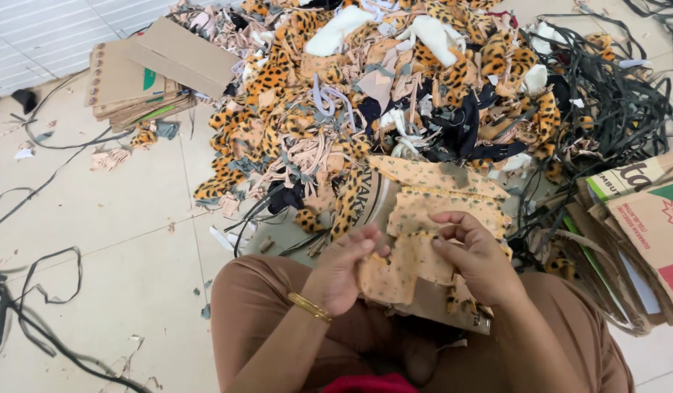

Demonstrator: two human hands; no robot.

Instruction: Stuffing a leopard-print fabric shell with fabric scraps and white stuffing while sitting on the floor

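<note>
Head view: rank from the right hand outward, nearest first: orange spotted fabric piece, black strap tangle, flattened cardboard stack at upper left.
1. Orange spotted fabric piece: pinched in the right hand, in front of the knees.
2. Black strap tangle: upper right, beyond the scrap pile.
3. Flattened cardboard stack: far upper left, on the tiled floor.

Under the hands, the lower part of the pale orange patterned fabric piece [416,251] is covered by fingers, so its bottom hem cannot be made out. Ahead of them, the big heap of leopard-print and beige fabric scraps [365,109] runs past the top edge. To the right, the stack of flattened brown cardboard boxes [642,240] is cut off (only its near corners show).
</note>
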